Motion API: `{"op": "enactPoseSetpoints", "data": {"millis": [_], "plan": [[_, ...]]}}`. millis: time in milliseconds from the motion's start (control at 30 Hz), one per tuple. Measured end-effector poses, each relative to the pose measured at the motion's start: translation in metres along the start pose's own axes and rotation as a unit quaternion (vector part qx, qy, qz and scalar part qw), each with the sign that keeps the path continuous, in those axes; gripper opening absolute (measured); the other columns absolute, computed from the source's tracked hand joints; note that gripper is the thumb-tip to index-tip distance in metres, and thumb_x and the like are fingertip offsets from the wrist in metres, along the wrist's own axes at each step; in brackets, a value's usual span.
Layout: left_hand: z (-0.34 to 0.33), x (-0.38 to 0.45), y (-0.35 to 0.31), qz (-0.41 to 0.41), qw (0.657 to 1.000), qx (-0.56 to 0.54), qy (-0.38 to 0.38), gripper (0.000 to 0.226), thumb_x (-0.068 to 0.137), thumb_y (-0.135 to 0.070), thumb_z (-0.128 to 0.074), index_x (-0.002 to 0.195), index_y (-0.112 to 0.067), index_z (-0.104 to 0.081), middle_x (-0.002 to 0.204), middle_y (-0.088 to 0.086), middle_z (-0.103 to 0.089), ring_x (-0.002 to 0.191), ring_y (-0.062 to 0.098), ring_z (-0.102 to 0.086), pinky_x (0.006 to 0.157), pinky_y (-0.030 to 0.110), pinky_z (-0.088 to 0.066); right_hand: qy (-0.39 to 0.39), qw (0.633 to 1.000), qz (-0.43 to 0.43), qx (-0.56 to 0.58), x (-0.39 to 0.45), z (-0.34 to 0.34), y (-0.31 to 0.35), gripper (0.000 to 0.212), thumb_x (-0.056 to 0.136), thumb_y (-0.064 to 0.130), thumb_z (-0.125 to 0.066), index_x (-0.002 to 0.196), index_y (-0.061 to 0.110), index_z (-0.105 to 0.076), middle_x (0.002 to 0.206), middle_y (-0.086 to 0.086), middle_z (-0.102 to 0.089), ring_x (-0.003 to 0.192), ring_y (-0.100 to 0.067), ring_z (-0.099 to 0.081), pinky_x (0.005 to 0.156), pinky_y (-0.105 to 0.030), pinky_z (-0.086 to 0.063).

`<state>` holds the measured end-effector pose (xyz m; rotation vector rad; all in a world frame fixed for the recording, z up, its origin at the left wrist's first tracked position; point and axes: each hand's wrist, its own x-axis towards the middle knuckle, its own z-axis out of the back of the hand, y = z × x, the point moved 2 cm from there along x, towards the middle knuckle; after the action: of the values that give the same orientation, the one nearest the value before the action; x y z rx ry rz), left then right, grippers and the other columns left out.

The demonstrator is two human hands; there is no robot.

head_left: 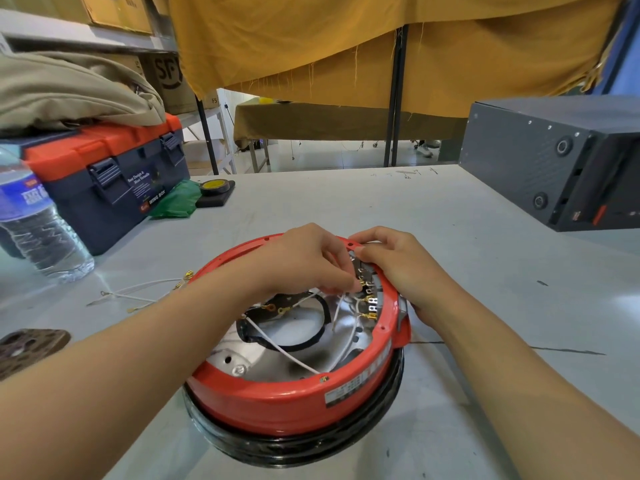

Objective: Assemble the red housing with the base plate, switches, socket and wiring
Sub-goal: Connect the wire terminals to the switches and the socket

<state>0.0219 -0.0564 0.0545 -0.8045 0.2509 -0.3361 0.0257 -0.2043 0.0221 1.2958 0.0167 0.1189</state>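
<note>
Right, closest to us sits the red housing (277, 400), upside down on a black ring (298, 448) in the middle of the grey surface (450, 271), its open side facing up. Inside it the shiny metal plate (263, 362) shows, with a black gasket ring (311, 341) and white wires (280, 348) looping across it toward the brass terminals (369, 301) on the switch block at the right inner wall. The left hand (304, 261) reaches over the rim from the left, fingers curled down, pinching a white wire end right at those terminals. The right hand (401, 268) grips the housing's right rim, thumb up by the top edge and fingers wrapped round the outside wall. Just left of the housing, loose white wires with brass ends (145, 292) lie on the surface, and a brown perforated disc (27, 348) sits at the left edge. Further back on the left stands a clear water bottle (38, 223), then a blue and orange toolbox (114, 174) with a beige bag (69, 91) on top, and a roll of tape (214, 187) beside a green bag (176, 202). Far right, a dark grey metal box (540, 161) rests on the surface, and a mustard curtain (346, 39) hangs behind.
</note>
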Motion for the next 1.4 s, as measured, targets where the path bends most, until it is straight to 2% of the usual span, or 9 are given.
{"op": "enactPoseSetpoints", "data": {"millis": [100,233,367,467,733,867,1133,1400], "plan": [[-0.005,-0.001,0.002,-0.013,0.999,0.024,-0.042,0.009,0.074,-0.02,-0.078,0.073,-0.013,-0.073,0.068,0.005,-0.072,0.06,0.009,-0.065,0.067,0.024,-0.054,-0.001,1.0,0.002,-0.001,0.0,0.0,0.0,0.018,0.089,0.012,-0.055,0.101,0.018,-0.067,0.093,-0.014,-0.072,0.087,-0.037,-0.067,0.083,-0.049,-0.052],[-0.008,-0.002,0.002,-0.022,0.998,0.04,-0.044,0.006,0.075,-0.022,-0.076,0.074,-0.016,-0.074,0.067,0.001,-0.072,0.06,0.006,-0.067,0.063,0.017,-0.053,-0.003,1.0,0.001,-0.002,0.002,0.001,-0.001,0.018,0.088,0.012,-0.056,0.101,0.018,-0.067,0.092,-0.01,-0.072,0.082,-0.028,-0.067,0.083,-0.046,-0.053],[-0.005,-0.003,0.004,-0.028,0.997,0.053,-0.054,0.005,0.078,-0.023,-0.074,0.076,-0.018,-0.074,0.073,0.003,-0.073,0.071,0.016,-0.07,0.078,0.037,-0.057,0.002,1.0,0.006,-0.004,0.001,0.0,0.0,0.017,0.088,0.013,-0.057,0.101,0.018,-0.067,0.092,-0.011,-0.072,0.078,-0.025,-0.066,0.079,-0.043,-0.054],[-0.006,-0.004,0.004,-0.036,0.996,0.063,-0.061,0.005,0.079,-0.023,-0.073,0.076,-0.018,-0.074,0.073,0.004,-0.073,0.072,0.017,-0.069,0.08,0.04,-0.056,0.004,1.0,0.007,-0.007,0.001,0.0,-0.001,0.018,0.089,0.013,-0.057,0.102,0.019,-0.067,0.093,-0.011,-0.072,0.077,-0.024,-0.067,0.076,-0.041,-0.055],[-0.011,-0.001,0.007,-0.038,0.995,0.057,-0.076,0.006,0.08,-0.02,-0.073,0.078,-0.014,-0.072,0.069,0.0,-0.073,0.063,0.008,-0.069,0.068,0.023,-0.056,0.006,1.0,0.007,-0.006,0.001,0.001,-0.001,0.018,0.089,0.014,-0.057,0.103,0.017,-0.066,0.092,-0.012,-0.072,0.078,-0.026,-0.066,0.078,-0.044,-0.054],[-0.012,0.0,0.007,-0.041,0.994,0.055,-0.083,0.006,0.08,-0.018,-0.072,0.076,-0.013,-0.071,0.061,-0.004,-0.069,0.056,0.004,-0.067,0.055,0.011,-0.05,0.003,1.0,0.006,-0.001,0.002,0.0,-0.002,0.017,0.089,0.012,-0.056,0.102,0.017,-0.067,0.092,-0.013,-0.072,0.078,-0.027,-0.065,0.079,-0.045,-0.054],[-0.016,0.0,0.005,-0.04,0.993,0.058,-0.097,0.011,0.08,-0.017,-0.072,0.072,-0.01,-0.071,0.053,-0.004,-0.067,0.05,0.001,-0.063,0.05,0.005,-0.042,-0.003,1.0,0.003,-0.005,0.001,-0.001,-0.001,0.018,0.089,0.013,-0.056,0.103,0.017,-0.067,0.093,-0.01,-0.072,0.091,-0.034,-0.067,0.086,-0.048,-0.053],[-0.016,0.0,0.004,-0.047,0.992,0.067,-0.094,0.012,0.08,-0.018,-0.071,0.071,-0.012,-0.069,0.051,-0.005,-0.065,0.049,0.001,-0.063,0.049,0.006,-0.042,-0.002,1.0,0.004,-0.015,0.0,-0.002,-0.001,0.018,0.09,0.015,-0.055,0.103,0.019,-0.066,0.095,-0.01,-0.071,0.091,-0.033,-0.067,0.087,-0.049,-0.052]]}}
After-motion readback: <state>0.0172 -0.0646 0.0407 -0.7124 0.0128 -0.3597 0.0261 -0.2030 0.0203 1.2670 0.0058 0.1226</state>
